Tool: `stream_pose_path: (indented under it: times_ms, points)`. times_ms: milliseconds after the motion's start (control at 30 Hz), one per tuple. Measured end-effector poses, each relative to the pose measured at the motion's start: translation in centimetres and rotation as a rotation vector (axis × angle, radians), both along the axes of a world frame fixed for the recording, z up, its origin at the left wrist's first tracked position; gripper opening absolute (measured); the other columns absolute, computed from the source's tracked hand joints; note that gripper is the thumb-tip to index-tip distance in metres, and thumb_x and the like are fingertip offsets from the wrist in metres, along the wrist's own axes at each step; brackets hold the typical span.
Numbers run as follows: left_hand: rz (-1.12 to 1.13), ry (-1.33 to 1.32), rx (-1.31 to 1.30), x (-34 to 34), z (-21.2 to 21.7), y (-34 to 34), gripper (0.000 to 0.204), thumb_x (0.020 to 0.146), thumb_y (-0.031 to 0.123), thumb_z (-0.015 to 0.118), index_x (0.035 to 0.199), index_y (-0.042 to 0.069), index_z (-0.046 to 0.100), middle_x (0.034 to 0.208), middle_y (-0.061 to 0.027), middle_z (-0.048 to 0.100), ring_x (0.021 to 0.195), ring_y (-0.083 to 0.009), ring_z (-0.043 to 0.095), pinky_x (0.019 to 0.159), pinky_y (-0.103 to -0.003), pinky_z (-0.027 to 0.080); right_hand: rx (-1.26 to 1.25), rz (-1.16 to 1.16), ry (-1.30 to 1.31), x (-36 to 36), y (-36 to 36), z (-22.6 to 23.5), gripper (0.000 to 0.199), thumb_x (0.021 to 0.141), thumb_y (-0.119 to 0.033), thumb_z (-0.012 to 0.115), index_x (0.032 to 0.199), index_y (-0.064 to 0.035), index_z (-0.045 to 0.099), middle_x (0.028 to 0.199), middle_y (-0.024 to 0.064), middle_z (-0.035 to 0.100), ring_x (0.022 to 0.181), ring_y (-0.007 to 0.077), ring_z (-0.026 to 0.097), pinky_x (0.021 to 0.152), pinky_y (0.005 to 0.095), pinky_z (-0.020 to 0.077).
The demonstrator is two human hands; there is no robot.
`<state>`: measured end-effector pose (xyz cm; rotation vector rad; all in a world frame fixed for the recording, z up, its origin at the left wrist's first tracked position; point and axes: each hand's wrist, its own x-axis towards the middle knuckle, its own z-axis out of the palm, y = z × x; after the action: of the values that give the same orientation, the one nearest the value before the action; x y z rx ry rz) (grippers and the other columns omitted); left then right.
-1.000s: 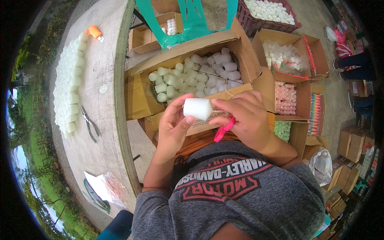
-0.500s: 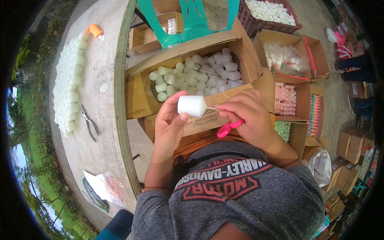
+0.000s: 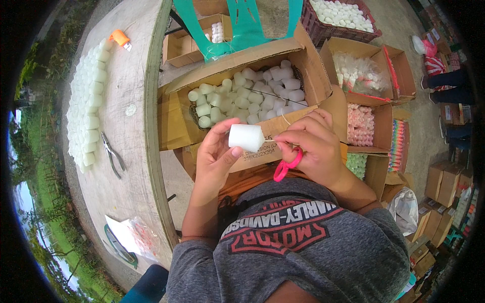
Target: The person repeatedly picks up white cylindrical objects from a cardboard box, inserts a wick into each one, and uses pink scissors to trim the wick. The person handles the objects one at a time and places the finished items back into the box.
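**The white candle (image 3: 246, 137) lies sideways between my left hand (image 3: 218, 151) and my right hand (image 3: 313, 149)**

In the head view, the candle is up in the air, in front of the big open box (image 3: 182, 126) full of other white candles (image 3: 241, 105). My left hand is nearer: its grip is closed around the candle's left part, thumb below, fingers above. My right hand is just past the other end, not on the candle's side. Its grip is pinched on the thin string (image 3: 270, 139) there, and pink loops (image 3: 287, 164) hang under it. So the candle lies to the right of my left grip. Its long way runs from left to right, dipping a little, and its string end points at my right hand.
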<state>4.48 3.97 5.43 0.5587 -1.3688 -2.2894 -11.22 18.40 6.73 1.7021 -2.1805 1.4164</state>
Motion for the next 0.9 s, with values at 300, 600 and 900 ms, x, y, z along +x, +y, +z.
stream_pose_path:
  times_ms: [300, 600, 900]
  points:
    - [-0.029, 0.007, 0.044, 0.1, -0.5, 0.3, 0.047, 0.085, 0.001, 0.061, 0.128, -0.002, 0.043, 0.118, -0.0088, 0.053, 0.109, -0.0175, 0.052, 0.096, -0.032, 0.04, -0.005, -0.003, 0.038, 0.1, 0.0, 0.1, 0.02, 0.061, -0.01, 0.078, 0.078, -0.012, 0.066, 0.075, -0.0007, 0.057, 0.073, 0.0189, 0.055, 0.078, 0.0362, 0.0377]
    - [0.037, 0.065, 0.127, -0.1, -0.4, 0.5, 0.047, 0.086, 0.005, 0.062, 0.128, -0.003, 0.042, 0.117, -0.0085, 0.053, 0.109, -0.0176, 0.052, 0.095, -0.033, 0.041, 0.055, 0.006, -0.147, 0.6, -0.5, 0.8, 0.017, 0.068, -0.015, 0.077, 0.081, -0.0111, 0.067, 0.082, 0.001, 0.064, 0.08, 0.0198, 0.06, 0.092, 0.0414, 0.0373]
    - [0.063, 0.055, 0.145, 0.0, -1.0, -0.1, 0.049, 0.085, 0.01, 0.063, 0.127, -0.003, 0.042, 0.118, -0.0106, 0.054, 0.112, -0.0221, 0.053, 0.099, -0.037, 0.041, 0.016, 0.034, -0.061, 0.0, 0.3, -0.4, 0.015, 0.072, -0.011, 0.074, 0.084, -0.0085, 0.066, 0.082, 0.0031, 0.065, 0.077, 0.0205, 0.061, 0.087, 0.0429, 0.043]
